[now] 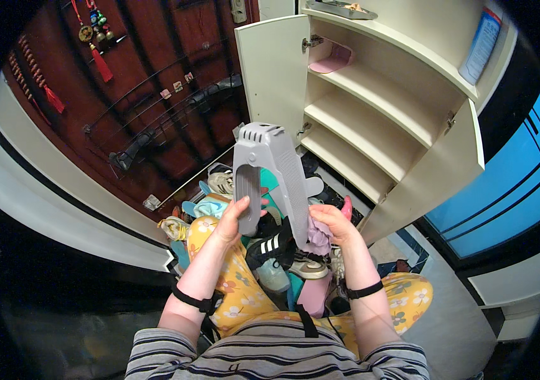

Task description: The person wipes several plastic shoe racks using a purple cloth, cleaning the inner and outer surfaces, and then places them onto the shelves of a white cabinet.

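Before me I hold up a grey plastic shoe-slot organizer (281,164), tilted, with a large opening in its side and slots at its upper end. My left hand (233,221) grips its lower left part, thumb in front and fingers behind. A crumpled light-purple cloth (319,237) is bunched in my right hand (334,221), against the organizer's lower right edge. Below lies a heap of footwear, including a black sneaker with white stripes (270,249), a beige-and-white sneaker (309,267) and a pink flat piece (315,297).
Ahead stands a cream shoe cabinet (369,114), both doors swung outward. A pink plastic organizer (331,61) rests on its top shelf. On the cabinet top are a metal tray (341,9) and a blue-and-white container (481,45). A dark red door (146,61) with a wire rack is at left.
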Demonstrator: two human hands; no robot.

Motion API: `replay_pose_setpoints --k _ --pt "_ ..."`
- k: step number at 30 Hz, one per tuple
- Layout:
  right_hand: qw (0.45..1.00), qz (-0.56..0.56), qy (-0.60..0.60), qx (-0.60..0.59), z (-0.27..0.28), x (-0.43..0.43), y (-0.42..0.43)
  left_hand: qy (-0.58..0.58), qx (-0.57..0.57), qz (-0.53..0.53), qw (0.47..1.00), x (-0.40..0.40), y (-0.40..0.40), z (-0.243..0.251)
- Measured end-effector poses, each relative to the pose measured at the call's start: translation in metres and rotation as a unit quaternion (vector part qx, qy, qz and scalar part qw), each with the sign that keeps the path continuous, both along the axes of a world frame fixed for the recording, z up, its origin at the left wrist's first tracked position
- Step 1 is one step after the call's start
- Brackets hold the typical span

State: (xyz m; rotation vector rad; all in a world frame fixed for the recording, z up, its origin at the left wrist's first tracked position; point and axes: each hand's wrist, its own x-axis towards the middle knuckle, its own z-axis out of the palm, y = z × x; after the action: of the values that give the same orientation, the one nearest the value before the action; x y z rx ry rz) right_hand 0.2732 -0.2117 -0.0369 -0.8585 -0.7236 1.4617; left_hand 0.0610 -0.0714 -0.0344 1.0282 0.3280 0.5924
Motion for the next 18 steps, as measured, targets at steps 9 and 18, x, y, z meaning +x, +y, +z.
replay_pose_setpoints --k 9,18 --pt "0.881 -0.383 -0.173 0.216 0.061 -0.037 -0.015 -0.005 -0.194 -0.046 0.980 -0.005 -0.016 -0.006" --pt "0.675 -0.218 -0.637 0.301 0.066 -0.076 -0.014 0.020 -0.203 -0.107 0.973 -0.008 -0.031 -0.006"
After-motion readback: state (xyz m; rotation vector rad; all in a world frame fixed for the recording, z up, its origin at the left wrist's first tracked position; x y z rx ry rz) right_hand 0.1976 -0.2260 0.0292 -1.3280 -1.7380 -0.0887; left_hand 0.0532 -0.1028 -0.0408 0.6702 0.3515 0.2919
